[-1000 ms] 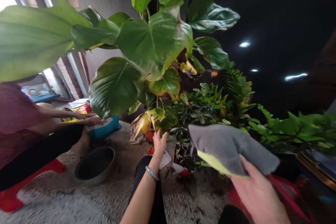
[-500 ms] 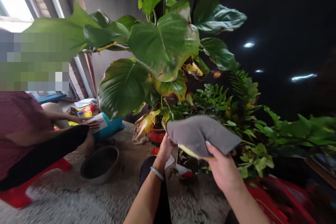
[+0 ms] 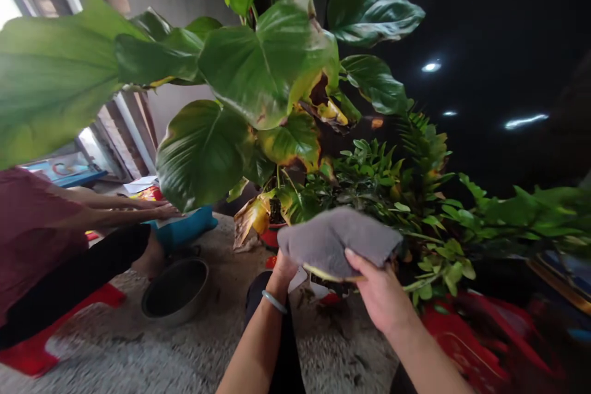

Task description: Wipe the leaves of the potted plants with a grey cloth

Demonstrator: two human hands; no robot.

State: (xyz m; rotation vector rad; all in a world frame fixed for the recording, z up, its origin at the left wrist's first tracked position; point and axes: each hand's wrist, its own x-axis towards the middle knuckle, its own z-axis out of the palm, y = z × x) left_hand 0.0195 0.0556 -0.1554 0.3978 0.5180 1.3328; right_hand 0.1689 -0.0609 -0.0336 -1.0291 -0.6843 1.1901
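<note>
A grey cloth (image 3: 339, 243) with a pale yellow lower edge is held up in front of the potted plants. My right hand (image 3: 381, 292) grips its right part, thumb on top and the other fingers hidden underneath. At the cloth's left end is my left hand (image 3: 284, 271), closed on it, its fingertips mostly covered. Just behind the cloth stands a large-leaved plant (image 3: 272, 61) in a red pot (image 3: 272, 235). Some of its low leaves are yellow and brown, one of them a withered leaf (image 3: 253, 218) left of the cloth.
At left a person (image 3: 41, 228) sits on a red stool (image 3: 87, 314), hands over a teal item (image 3: 184, 228). A metal basin (image 3: 175, 289) rests on the rough floor. Smaller green plants (image 3: 383, 178) and red bags (image 3: 466, 332) are at right.
The view has turned slightly, so the plants sit further left and higher. The cloth stays in both my hands, now a little further left. The seated person's arms have stretched out further.
</note>
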